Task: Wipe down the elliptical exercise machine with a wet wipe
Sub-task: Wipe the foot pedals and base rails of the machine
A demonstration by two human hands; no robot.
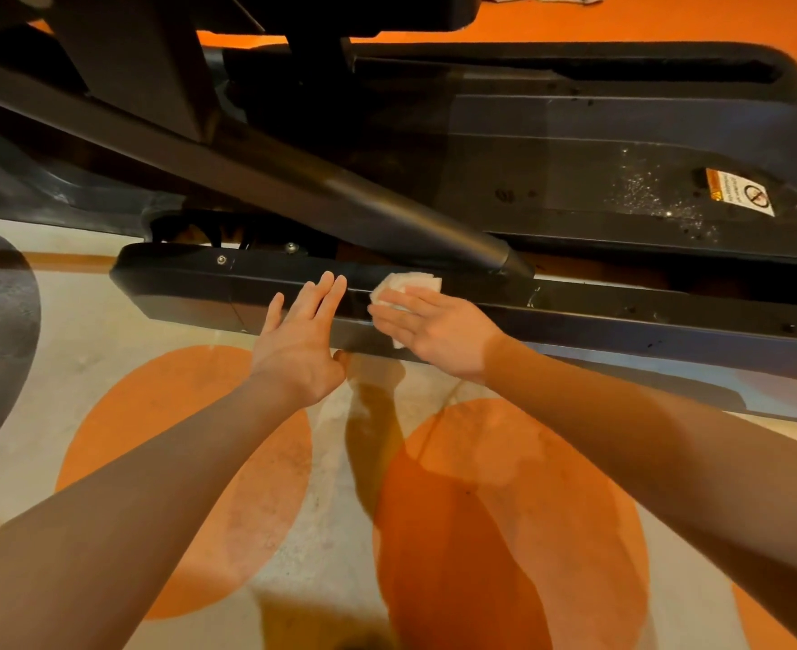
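The black elliptical machine fills the upper part of the head view, with a long low side rail (621,316) running left to right just above the floor. A folded white wet wipe (403,283) lies on that rail. My right hand (434,328) presses it flat against the rail with straight fingers. My left hand (305,330) is spread open beside it, fingertips reaching the rail's front face just left of the wipe. A slanted black pedal arm (293,190) crosses above both hands and ends just right of the wipe.
The machine's wide rear base (575,180) carries a white warning label (741,192) and a patch of pale specks. The floor (106,330) below is pale with orange ovals and a dark curved band at the left. Orange floor lies behind the machine.
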